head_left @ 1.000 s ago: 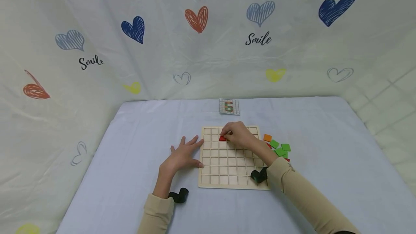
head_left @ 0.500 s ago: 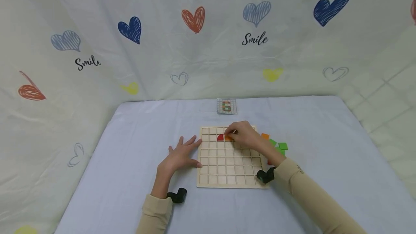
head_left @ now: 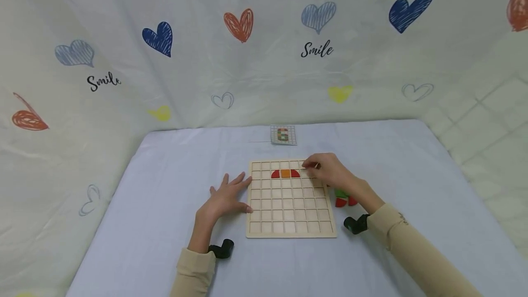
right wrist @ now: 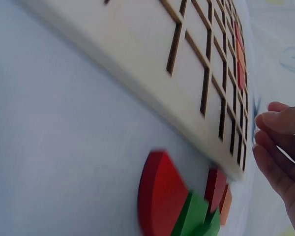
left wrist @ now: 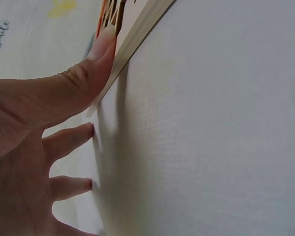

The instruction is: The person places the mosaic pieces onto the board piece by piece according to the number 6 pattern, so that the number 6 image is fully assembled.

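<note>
My left hand (head_left: 224, 201) spreads against the left edge of the wooden board (head_left: 290, 236); light, even pressure should keep that steady. In the second row sit a red piece (head_left: 275, 174), an orange tile (head_left: 285, 173) and another red piece (head_left: 294, 173): best to seat each flat within its square. My right hand (head_left: 327, 168) hovers just right of them, fingers loosely bent, pinching nothing I can see. White cloth (head_left: 288, 265) lies beneath, a heart-printed backdrop (head_left: 272, 72) behind.
</note>
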### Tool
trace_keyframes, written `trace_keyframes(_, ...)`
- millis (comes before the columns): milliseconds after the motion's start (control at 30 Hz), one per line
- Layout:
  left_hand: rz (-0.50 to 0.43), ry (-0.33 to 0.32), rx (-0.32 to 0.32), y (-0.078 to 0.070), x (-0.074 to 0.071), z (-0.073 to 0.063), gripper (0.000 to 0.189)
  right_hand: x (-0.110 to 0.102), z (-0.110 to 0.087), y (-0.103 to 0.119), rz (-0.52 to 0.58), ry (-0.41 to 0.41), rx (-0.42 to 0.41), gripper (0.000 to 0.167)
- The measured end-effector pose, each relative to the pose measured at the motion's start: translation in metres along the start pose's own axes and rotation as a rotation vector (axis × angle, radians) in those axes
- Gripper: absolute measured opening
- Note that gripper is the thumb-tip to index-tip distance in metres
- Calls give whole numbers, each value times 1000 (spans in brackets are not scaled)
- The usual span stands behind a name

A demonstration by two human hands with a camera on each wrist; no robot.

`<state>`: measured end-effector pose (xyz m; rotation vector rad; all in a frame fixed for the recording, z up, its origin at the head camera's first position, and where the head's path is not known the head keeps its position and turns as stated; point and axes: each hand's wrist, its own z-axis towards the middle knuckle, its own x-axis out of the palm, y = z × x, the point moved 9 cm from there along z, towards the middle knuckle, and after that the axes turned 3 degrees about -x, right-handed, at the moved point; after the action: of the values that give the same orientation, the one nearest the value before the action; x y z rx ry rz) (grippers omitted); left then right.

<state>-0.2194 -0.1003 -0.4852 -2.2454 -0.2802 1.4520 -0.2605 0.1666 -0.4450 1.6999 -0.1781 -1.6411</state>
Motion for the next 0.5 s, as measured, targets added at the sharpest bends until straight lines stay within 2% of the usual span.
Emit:
trace_keyframes(200, -14, -3, 1, -1, -1, -2, 93, -11, -15, -19, 16, -7, 62, 17)
trace_keyframes(500, -17, 4, 6, -3, -2, -4, 93, -21, -30, -45, -34, -36, 104, 18)
